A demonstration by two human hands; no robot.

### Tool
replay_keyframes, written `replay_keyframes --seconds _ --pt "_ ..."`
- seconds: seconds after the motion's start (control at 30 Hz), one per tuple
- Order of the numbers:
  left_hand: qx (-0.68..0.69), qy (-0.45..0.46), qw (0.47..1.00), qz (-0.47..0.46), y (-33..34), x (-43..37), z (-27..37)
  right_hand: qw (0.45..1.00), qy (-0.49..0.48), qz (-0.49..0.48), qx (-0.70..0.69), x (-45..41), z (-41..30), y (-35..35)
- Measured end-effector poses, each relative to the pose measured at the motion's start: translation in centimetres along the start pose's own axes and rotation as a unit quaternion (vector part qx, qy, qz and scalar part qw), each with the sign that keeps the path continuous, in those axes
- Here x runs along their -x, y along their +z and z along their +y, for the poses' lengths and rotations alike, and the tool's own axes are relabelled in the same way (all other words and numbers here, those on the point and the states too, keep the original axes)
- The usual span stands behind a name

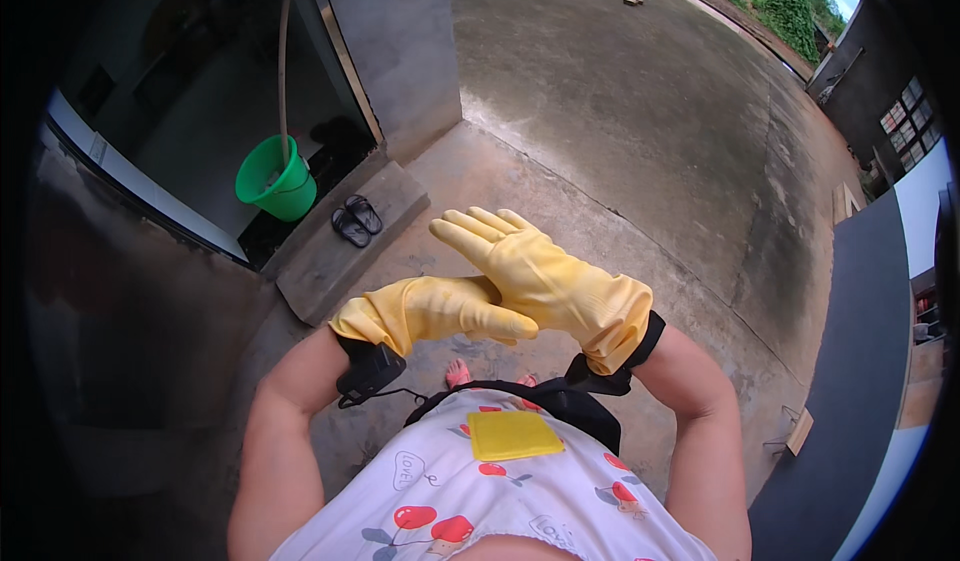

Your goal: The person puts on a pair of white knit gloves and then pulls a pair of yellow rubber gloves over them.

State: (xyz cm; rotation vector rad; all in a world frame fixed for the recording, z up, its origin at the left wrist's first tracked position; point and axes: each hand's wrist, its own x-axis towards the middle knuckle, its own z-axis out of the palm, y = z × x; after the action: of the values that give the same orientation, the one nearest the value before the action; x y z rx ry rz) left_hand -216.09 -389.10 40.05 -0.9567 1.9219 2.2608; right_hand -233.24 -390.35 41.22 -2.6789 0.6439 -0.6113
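Both hands wear yellow rubber gloves and meet in front of my waist. My left hand (429, 307) reaches in from the left, its thumb stretched out to the right; most of its fingers are hidden behind the other glove. My right hand (541, 270) crosses over it with straight fingers pointing up and to the left. The gloves touch, and no object shows in either hand. Black devices on straps sit at the left wrist (372, 373) and the right wrist (598, 375). A yellow square patch (515, 436) lies on my cherry-print shirt (480, 501).
A green bucket (281, 186) with a long wooden handle (283, 66) stands in the doorway at left. Black slippers (357, 221) rest on the concrete step (397, 201). The concrete yard (622, 111) stretches ahead; a small wooden stool (796, 431) stands at right.
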Motion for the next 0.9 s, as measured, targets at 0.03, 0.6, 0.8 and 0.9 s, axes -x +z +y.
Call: replay_keyframes --seconds 0.03,0.6,0.8,0.9 --pt "-0.042 -0.014 0.999 -0.005 0.4 0.5 1.2 0.999 -0.029 -0.018 0.012 -0.6 -0.8 -0.1" --pt "0.269 0.137 0.950 -0.081 -0.7 1.5 -0.5 0.756 0.260 -0.061 -0.597 4.4 0.9 -2.0" --pt "0.218 0.150 0.937 -0.229 0.4 1.0 0.5 0.704 0.182 -0.073 -0.683 3.2 -1.5 -1.5" --pt "0.230 0.165 0.923 -0.262 0.2 -0.1 -1.7 0.683 0.199 -0.078 -0.698 3.5 -1.3 -1.1"
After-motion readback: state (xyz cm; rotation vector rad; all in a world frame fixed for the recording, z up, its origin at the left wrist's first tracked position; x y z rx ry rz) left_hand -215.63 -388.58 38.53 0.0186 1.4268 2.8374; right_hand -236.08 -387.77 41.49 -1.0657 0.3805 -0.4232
